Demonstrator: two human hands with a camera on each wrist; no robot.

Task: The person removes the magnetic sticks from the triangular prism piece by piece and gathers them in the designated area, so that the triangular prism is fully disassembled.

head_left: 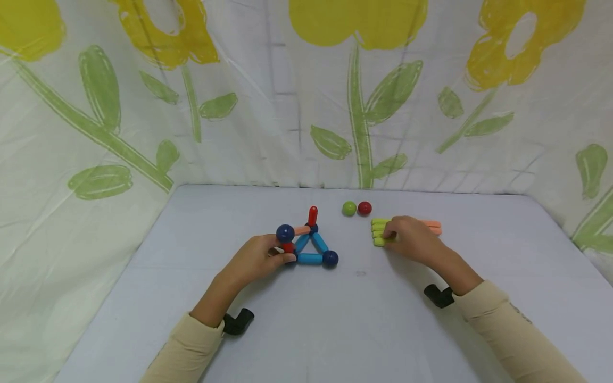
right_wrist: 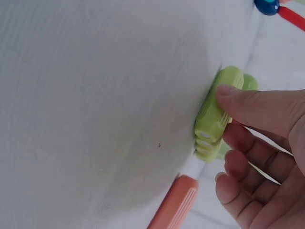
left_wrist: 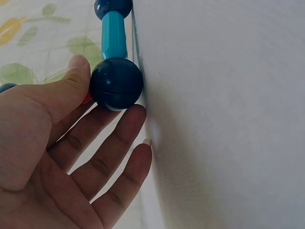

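A magnetic rod-and-ball structure has a flat triangle of light blue rods [head_left: 310, 259] joined by dark blue balls [head_left: 330, 259]. From the back ball an upright red rod [head_left: 313, 216] rises. An orange rod [head_left: 301, 230] runs to a raised dark blue ball [head_left: 285, 233], above another red rod at the left corner. My left hand [head_left: 258, 258] holds that corner between thumb and fingers, beside its lower ball [left_wrist: 116, 83]. The right hand [head_left: 414, 239] pinches the nearest light green magnetic rod [right_wrist: 214, 109], which lies against several similar rods [head_left: 380, 222].
Orange rods [head_left: 431, 226] lie just right of the green ones, partly behind the right hand. Toward the back of the white table [head_left: 335, 330] a green ball [head_left: 349, 208] and a red ball [head_left: 365, 208] sit together. A flower-printed curtain [head_left: 258, 133] hangs behind.
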